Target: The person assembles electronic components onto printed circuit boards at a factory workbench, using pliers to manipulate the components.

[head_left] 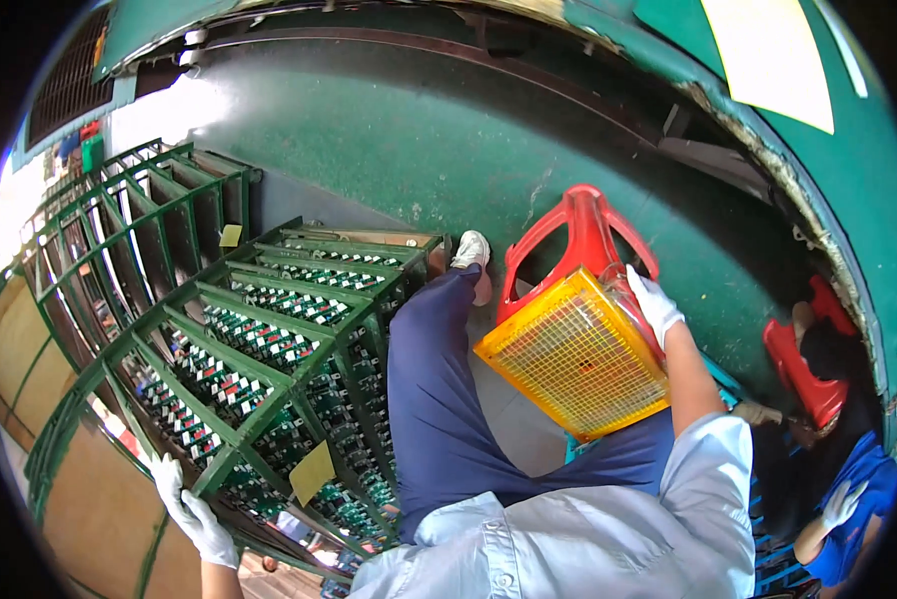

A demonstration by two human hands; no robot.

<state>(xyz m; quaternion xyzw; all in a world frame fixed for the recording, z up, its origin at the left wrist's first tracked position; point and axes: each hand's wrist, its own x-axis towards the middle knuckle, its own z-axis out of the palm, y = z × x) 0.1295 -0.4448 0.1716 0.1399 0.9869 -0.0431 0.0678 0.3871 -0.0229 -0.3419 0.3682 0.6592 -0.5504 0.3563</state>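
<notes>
Nearest, over the dark-blue right trouser leg [623, 449], the yellow plastic basket with grid face [578, 349] lies tilted, and the fingers of the white-gloved right hand [656, 307] hold its right rim, probably to prevent slipping. The white-gloved left hand [194, 514] is at the corner of the green metal rack [294, 387], whose tiers keep green circuit boards [224, 379] separated in rows; whether its fingers grip, I cannot tell. Farther, just beyond the basket, is the red plastic seat [585, 235].
</notes>
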